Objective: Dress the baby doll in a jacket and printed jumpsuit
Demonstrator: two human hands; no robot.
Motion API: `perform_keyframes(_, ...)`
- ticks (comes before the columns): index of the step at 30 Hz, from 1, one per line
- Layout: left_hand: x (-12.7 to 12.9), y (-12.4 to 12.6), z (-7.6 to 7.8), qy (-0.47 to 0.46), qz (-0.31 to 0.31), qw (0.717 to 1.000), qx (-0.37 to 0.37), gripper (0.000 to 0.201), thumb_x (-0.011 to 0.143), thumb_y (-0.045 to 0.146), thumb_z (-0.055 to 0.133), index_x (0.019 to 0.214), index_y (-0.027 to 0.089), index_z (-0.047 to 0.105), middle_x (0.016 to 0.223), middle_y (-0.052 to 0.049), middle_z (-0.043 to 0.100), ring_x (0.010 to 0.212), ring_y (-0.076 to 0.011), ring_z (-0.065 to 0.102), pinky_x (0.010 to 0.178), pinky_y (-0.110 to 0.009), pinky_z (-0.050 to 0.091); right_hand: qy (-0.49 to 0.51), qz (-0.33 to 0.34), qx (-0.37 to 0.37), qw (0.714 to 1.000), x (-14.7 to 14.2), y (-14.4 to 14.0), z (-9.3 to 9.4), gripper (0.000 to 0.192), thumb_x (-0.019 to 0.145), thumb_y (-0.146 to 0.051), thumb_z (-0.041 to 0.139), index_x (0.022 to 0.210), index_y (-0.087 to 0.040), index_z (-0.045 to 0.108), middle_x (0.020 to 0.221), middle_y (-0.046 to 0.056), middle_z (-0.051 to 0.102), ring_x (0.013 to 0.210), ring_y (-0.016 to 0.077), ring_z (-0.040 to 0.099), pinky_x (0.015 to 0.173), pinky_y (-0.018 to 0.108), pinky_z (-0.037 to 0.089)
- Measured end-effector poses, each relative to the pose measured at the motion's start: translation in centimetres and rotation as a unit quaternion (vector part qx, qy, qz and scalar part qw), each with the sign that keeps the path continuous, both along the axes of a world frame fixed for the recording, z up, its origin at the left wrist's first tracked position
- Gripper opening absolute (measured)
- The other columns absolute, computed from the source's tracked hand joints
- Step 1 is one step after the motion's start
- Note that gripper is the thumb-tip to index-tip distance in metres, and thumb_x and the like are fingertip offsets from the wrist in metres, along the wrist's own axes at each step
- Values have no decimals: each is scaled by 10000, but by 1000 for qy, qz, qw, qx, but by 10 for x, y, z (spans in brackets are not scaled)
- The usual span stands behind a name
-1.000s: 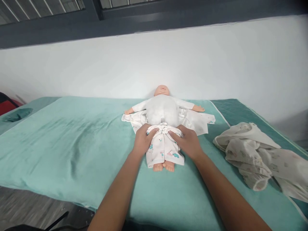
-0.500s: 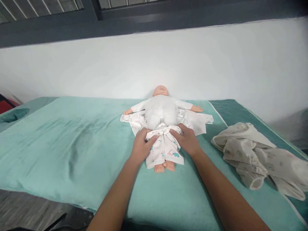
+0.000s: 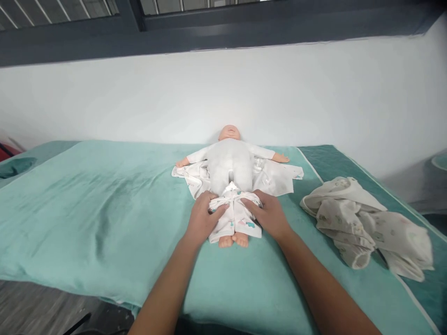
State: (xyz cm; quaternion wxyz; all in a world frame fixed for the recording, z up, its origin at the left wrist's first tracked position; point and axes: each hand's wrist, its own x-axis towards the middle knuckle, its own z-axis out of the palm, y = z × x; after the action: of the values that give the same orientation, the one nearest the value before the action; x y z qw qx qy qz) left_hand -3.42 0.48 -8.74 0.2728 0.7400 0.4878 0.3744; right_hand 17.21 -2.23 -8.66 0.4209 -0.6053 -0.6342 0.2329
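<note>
A baby doll (image 3: 229, 156) with a white cloth body lies on its back, arms spread, head toward the wall. White printed pants (image 3: 232, 218) are bunched around its lower legs, and its bare feet stick out of the leg openings. My left hand (image 3: 203, 217) grips the pants at their left side, thumb on top. On the right side my right hand (image 3: 268, 211) pinches the same pants, thumb pressing on the folds. Beneath the doll a white printed baby shirt (image 3: 275, 177) is spread open, its sleeves out to both sides.
A crumpled white printed garment (image 3: 352, 218) lies to the right. Everything rests on a green padded mattress (image 3: 104, 209) whose right strip is darker. A white wall (image 3: 223, 93) stands behind, under a dark window frame (image 3: 209, 28). Grey floor (image 3: 28, 302) shows at lower left.
The waist of the pants has slid down the doll's legs toward me, uncovering more of its white thighs. Both hands keep their hold. The view has shifted slightly.
</note>
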Motion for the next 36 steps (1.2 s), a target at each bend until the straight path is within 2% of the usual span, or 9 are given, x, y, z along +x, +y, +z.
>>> perform_keyframes(5,-1,1,-1,-24,1,1000,5,133,844,311,608,870,213,523,879,-2,566,855,-171,539,770,-299,414,10,29,-32,999,-2,-18,-1,402,867,-546,539,672,-198,487,627,-32,534,643,142,482,601,265,340)
perform_keyframes(10,-2,3,-1,-48,28,998,10,132,829,302,619,878,212,536,927,-12,574,903,-176,551,789,-296,426,39,87,-59,994,1,-18,2,326,832,-503,604,937,-195,598,860,4,643,807,189,572,707,294,426)
perform_keyframes(15,-4,1,-1,-46,31,998,21,121,829,285,613,885,208,537,960,-23,573,951,-185,546,850,-313,422,77,156,-78,982,2,-32,2,688,671,-480,790,1244,-211,521,1176,77,607,1067,274,572,882,385,473)
perform_keyframes(17,-5,1,-2,-39,26,999,27,119,835,288,609,884,207,535,970,-27,570,969,-190,541,865,-319,417,62,168,-62,982,2,-39,-2,857,587,-478,848,1312,-225,469,1273,101,554,1164,312,527,964,439,445)
perform_keyframes(19,-6,1,-1,-29,17,999,37,107,843,289,601,861,205,537,961,-28,564,970,-193,534,873,-323,410,28,159,-40,986,2,-45,-6,934,534,-480,876,1327,-236,448,1312,113,520,1212,340,489,1017,482,404)
perform_keyframes(24,-9,-2,2,-14,-13,999,38,159,849,333,601,779,203,543,869,-17,558,911,-192,527,856,-328,404,-26,130,-14,991,-2,-49,-12,817,607,-481,828,1288,-236,448,1244,116,547,1163,348,513,997,497,406)
perform_keyframes(29,-15,-18,5,-16,-19,1000,-14,200,838,368,594,750,199,531,812,-5,545,825,-177,528,777,-309,416,-38,110,11,993,-5,-50,-9,659,665,-432,767,1215,-209,479,1163,101,580,1080,300,553,930,436,443)
perform_keyframes(34,-23,-34,7,-14,-39,997,-63,247,837,420,595,763,191,542,822,-6,551,802,-171,536,737,-296,419,-21,87,-10,996,-5,-53,-1,519,696,-450,738,1108,-203,541,1090,79,633,996,267,583,882,408,452)
perform_keyframes(36,-27,-38,8,-10,-54,995,-83,259,802,436,647,848,193,571,888,-14,571,838,-180,552,747,-299,432,-4,83,-26,996,-5,-55,1,495,702,-460,733,1083,-204,550,1059,62,646,965,250,594,852,383,460)
